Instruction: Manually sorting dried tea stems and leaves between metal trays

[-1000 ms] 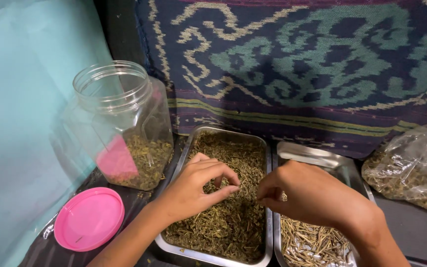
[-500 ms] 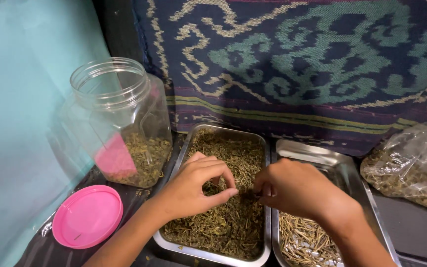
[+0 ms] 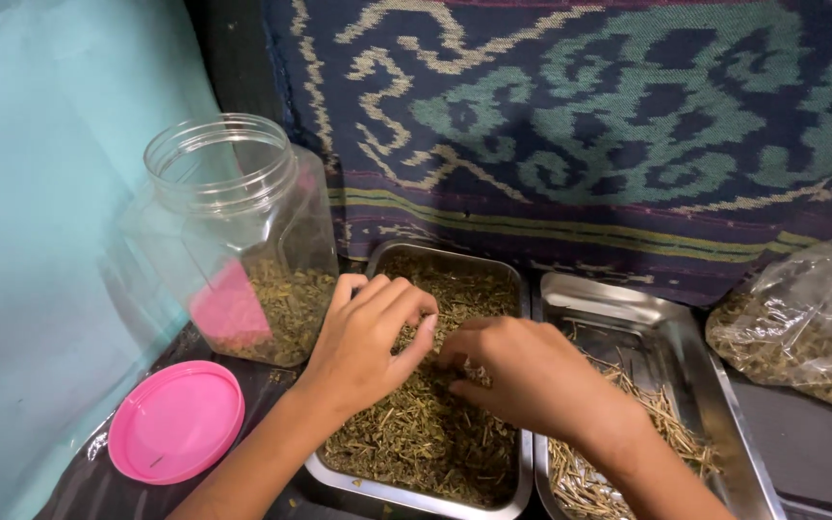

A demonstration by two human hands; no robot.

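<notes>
Dark surface point(image 3: 801, 438), jar point(image 3: 243, 241), lid point(image 3: 175, 421), two trays point(image 3: 507, 279)

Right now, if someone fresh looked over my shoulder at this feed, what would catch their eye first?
Probably the two hands in the middle: the left hand and right hand both down in the steel tray of dried green herbs. Next, the bright pink lid lying at lower left, below the open clear jar. Behind everything hangs a patterned blue-green cloth.

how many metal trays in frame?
2: left tray, full of dried herbs, under both hands; right tray beside it, holding pale stems. Nothing suggests more hidden.
</notes>
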